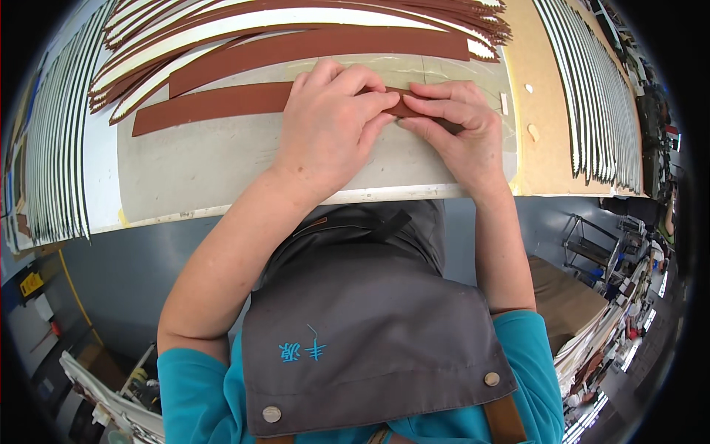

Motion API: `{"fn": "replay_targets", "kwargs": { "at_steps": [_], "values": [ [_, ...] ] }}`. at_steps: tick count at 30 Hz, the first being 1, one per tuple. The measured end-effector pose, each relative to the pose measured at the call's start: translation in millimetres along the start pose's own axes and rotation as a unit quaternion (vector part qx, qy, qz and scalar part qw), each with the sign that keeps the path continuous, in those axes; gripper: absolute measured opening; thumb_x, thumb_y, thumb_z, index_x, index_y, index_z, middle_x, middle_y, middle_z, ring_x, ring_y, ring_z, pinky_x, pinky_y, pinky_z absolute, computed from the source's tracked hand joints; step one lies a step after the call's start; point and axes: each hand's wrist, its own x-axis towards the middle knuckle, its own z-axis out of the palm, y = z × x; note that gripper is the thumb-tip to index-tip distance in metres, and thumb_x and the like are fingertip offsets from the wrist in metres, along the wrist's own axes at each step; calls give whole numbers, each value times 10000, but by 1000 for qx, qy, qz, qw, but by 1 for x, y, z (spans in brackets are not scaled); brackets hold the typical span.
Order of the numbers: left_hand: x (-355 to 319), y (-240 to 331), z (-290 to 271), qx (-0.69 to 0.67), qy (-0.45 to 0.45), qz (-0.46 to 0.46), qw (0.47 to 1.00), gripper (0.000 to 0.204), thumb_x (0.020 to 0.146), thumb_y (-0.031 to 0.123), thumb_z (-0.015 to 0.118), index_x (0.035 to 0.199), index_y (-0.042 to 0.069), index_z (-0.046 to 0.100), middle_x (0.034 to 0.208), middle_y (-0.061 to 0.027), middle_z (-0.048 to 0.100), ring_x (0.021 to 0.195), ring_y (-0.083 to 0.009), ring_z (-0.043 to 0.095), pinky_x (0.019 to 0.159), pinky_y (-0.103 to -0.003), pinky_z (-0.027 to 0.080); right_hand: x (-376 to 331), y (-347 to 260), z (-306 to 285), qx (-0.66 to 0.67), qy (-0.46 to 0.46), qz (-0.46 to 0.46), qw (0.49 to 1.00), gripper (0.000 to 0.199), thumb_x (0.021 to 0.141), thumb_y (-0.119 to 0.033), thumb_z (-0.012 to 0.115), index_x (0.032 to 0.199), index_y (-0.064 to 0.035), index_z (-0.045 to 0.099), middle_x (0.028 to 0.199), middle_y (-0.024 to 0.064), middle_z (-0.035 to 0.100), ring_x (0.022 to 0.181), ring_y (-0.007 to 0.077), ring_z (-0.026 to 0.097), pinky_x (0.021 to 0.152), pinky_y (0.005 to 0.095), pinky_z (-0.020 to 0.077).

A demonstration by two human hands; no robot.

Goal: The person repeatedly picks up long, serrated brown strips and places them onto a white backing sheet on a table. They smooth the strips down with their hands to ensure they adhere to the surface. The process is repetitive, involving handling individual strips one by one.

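Note:
A long reddish-brown strip [214, 106], leather-like, lies across the grey work mat [214, 170] on the bench. Both hands pinch it toward its right part, close together. My left hand [329, 122] grips it with thumb and fingertips. Just to the right, my right hand [462, 126] pinches the same strip, fingertips nearly touching those of the left. Between them the strip looks bent or folded, though the fingers hide most of that spot. Beyond the hands lies another wide brown strip [318, 58], flat on the mat's far side.
Behind it is a pile of brown and white strips [244, 33] with zigzag ends. Rows of narrow dark-and-white strips stand at the left [63, 140] and right [592, 96]. Small pale scraps [532, 132] lie right of the mat. The bench's front edge [399, 194] runs below my wrists.

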Motion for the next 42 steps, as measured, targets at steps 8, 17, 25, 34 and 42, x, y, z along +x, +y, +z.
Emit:
{"fn": "replay_targets", "kwargs": {
  "at_steps": [8,17,25,34,42],
  "values": [
    [10,2,-4,-10,-13,3,1000,137,816,111,797,952,121,787,874,3,661,862,-238,590,783,-373,488,2,-2,1,6,9,11,1000,206,738,-96,888,939,-101,841,1024,41,796,938,203,657,851,320,554],
    [20,-1,0,38,31,54,997,76,817,122,785,887,108,760,805,-19,615,823,-240,589,737,-372,471,7,0,5,-47,53,-45,996,146,765,-103,863,898,-77,806,969,19,804,947,203,707,896,351,525],
    [-8,7,-10,78,-51,33,995,266,832,131,774,1097,101,764,1030,-7,662,1006,-239,599,858,-393,471,-1,-3,-1,-130,-29,-117,984,150,817,-147,829,956,-95,809,1126,16,789,1107,229,696,1084,465,426],
    [-36,29,-20,62,-100,-5,993,457,863,123,754,1307,46,681,1354,-72,643,1260,-292,583,1068,-439,471,-18,-16,-14,-195,-70,-112,972,278,855,-188,805,1133,-185,811,1292,26,736,1244,264,628,1131,477,387],
    [-11,-4,-29,101,-78,15,992,325,923,72,667,1240,93,733,1347,-68,666,1265,-291,587,1026,-434,481,5,5,-2,-147,-4,-91,985,245,831,-168,821,1076,-164,832,1234,57,757,1179,270,649,1046,424,435]
  ]
}}
